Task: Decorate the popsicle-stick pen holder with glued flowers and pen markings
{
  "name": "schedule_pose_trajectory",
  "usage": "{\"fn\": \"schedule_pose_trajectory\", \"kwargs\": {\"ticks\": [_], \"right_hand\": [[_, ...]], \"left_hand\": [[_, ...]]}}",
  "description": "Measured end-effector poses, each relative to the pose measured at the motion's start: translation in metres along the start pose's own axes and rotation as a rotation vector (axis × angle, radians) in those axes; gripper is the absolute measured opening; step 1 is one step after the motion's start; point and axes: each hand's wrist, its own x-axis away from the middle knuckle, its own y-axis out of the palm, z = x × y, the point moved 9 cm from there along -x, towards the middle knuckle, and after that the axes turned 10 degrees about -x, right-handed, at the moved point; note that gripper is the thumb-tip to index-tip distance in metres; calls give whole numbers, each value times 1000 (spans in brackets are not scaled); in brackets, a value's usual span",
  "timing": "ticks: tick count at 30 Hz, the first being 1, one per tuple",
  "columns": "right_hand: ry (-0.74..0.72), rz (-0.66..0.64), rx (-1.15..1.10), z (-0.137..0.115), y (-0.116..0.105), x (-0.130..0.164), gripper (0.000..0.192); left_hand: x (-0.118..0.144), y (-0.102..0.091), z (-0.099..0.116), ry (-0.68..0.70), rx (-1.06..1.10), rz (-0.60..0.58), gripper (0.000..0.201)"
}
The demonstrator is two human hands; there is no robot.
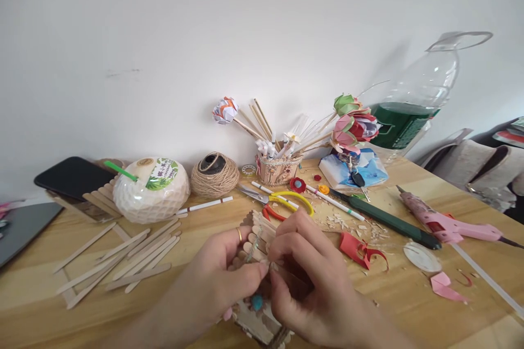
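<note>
My left hand [229, 270], with a ring on one finger, is closed around a small house-like model made of wooden craft sticks [262, 229]. Its upper part has rounded stick ends and a strip of twine or trim. Lower down, a blue pom-pom [257, 302] sits on the model near a pinkish one. The fingers of my right hand [313, 264] are pinched against the model's edge, beside my left thumb. Whatever lies between those fingertips is too small and covered to make out. My hands hide much of the model's middle.
Loose craft sticks [135, 262] lie at left, near a wrapped coconut [151, 191] and twine ball [215, 174]. Scissors [286, 202] lie just beyond my hands. A green cutter-like tool [388, 221], pink glue gun [454, 223] and red scraps [356, 250] are at right.
</note>
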Motion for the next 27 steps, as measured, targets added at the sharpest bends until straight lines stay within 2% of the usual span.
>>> {"fn": "schedule_pose_trajectory", "kwargs": {"ticks": [7, 17, 27], "right_hand": [[-57, 16, 23, -3, 0, 0, 18], [-59, 20, 25, -4, 0, -1, 16], [-57, 47, -12, 0, -1, 2, 18]], "left_hand": [[-3, 3, -4, 6, 4, -36, 13], [1, 2, 2, -35, 39, 42, 16], [1, 4, -2, -78, 29, 15, 15]]}}
